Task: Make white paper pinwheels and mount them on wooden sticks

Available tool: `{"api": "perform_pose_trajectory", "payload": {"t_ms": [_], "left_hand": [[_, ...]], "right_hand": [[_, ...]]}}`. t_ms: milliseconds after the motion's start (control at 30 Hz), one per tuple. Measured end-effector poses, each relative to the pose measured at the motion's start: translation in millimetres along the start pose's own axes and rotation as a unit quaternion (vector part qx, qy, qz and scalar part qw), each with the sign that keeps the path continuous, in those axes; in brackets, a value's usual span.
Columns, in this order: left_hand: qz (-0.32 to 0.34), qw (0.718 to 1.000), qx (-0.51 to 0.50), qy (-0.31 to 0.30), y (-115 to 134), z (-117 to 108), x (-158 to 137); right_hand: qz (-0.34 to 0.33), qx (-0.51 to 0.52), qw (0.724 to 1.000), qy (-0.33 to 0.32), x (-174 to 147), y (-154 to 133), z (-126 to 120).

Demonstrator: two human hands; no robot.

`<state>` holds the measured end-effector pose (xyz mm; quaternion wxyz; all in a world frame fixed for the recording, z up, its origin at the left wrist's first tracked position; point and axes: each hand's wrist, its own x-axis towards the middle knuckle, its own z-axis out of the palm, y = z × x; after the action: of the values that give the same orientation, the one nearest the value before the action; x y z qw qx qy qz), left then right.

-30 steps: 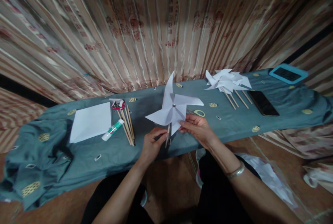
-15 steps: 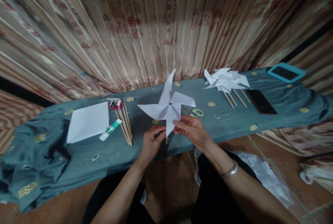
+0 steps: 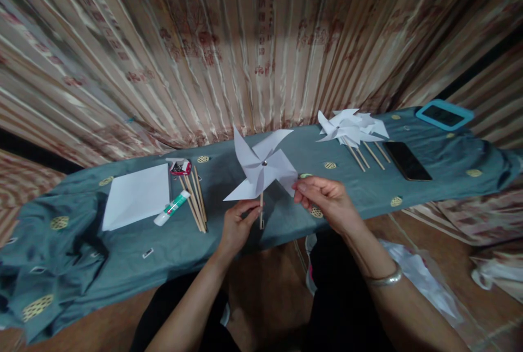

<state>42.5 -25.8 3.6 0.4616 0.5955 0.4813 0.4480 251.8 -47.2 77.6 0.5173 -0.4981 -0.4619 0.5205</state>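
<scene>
Two hands up front, both busy! At seven o'clock from the hub, the left hand (image 3: 239, 225) has its grip pinched on the pinwheel's stick; over at four, the right hand (image 3: 326, 198) seems to be pinching the edge of a blade. And between them, raised above the surface (image 3: 363, 193), is the pinwheel (image 3: 260, 173), face to the camera: blades folded in, bright hub fixed, stick on. Judging by that, this one is put together.

Out to half past eight, and it's a glue stick (image 3: 171, 208) lying beside loose sticks (image 3: 196, 202), none with a paper head, so those look unused. Over at nine, plain white paper (image 3: 137, 197), flat and unfolded: more material left. Just past it, also at nine, a small red box (image 3: 180, 167), contents too small to make out.

Across to three, a dark phone (image 3: 407, 161). Then, between two and three, the tally: a pile (image 3: 347, 127) of pinwheels, four sticks poking out, apparently finished. Beyond, near three, a blue-rimmed display (image 3: 444, 115), and at twelve the striped curtain (image 3: 261, 41) closes the view.
</scene>
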Motion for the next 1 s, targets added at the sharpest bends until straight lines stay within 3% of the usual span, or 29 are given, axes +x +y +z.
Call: {"api": "perform_pose_trajectory", "payload": {"t_ms": [100,267,367,500,633,767,1000], "left_hand": [[-0.028,0.999,-0.037,-0.004,0.1,0.0,1.3],[-0.089,0.991,-0.102,0.008,3.0,5.4,4.4],[-0.094,0.988,-0.123,0.009,4.8,10.5,5.5],[-0.096,0.987,-0.131,0.008,3.2,14.9,6.1],[-0.075,0.991,-0.106,-0.004,-0.2,15.4,4.7],[-0.043,0.997,-0.062,-0.022,0.5,13.1,2.3],[-0.004,0.999,-0.036,-0.018,4.1,10.7,2.0]], "right_hand": [[0.026,-0.066,0.996,-0.046,3.6,15.0,-4.7],[-0.003,-0.147,0.988,-0.046,6.5,38.5,-1.9],[-0.006,-0.160,0.987,0.018,11.8,36.3,-13.1],[-0.087,-0.119,0.977,0.153,14.8,25.1,-20.6],[-0.136,-0.130,0.973,0.136,12.6,23.7,-11.4],[-0.117,-0.138,0.975,0.132,14.7,30.2,-4.2],[0.010,0.044,0.997,0.055,16.4,30.2,18.1]]}}
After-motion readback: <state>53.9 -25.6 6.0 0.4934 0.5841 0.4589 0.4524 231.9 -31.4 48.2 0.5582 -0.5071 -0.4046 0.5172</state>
